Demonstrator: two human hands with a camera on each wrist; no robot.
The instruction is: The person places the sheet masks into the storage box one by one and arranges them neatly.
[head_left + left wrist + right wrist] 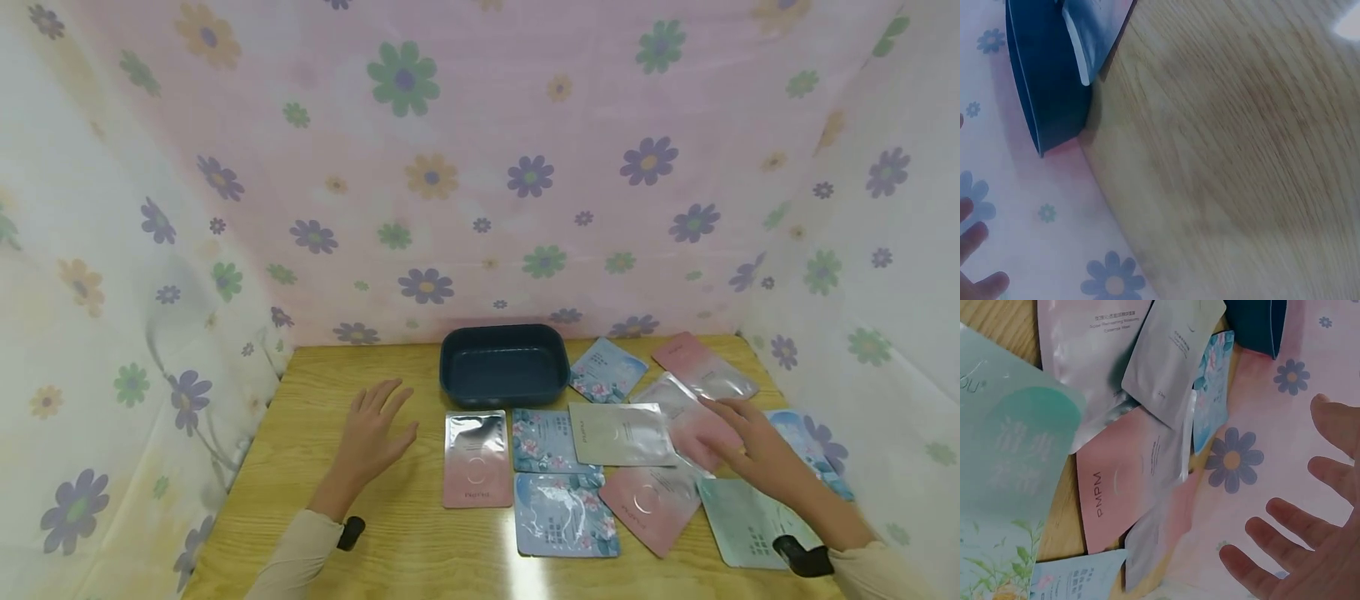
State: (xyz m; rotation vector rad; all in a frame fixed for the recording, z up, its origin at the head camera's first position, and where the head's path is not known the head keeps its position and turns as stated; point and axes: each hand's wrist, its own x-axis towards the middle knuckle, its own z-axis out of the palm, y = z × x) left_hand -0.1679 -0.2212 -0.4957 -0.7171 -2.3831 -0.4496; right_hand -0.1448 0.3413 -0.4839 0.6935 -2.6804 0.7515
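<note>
My left hand [372, 437], fingers spread, hovers over the wood left of a pink-and-silver face mask packet [477, 467]; nothing is in it. Over on the right, my right hand [753, 446] has its fingers extended above a pink packet [1135, 481] marked PMPM and holds nothing. A green packet [757, 525] lies under the right wrist. Several more face mask packets are spread between the hands: a silver-beige one [622, 433] overlapping its neighbours, a blue floral one [566, 517] at the front, and a pink one [652, 504] tilted beside it.
A dark blue rectangular tray [504, 400] stands at the back middle of the wooden table [300, 408]. Right of it lie a blue floral packet [607, 371] and a pink one [705, 367]. Flowered cloth [487, 167] encloses the back and both sides.
</note>
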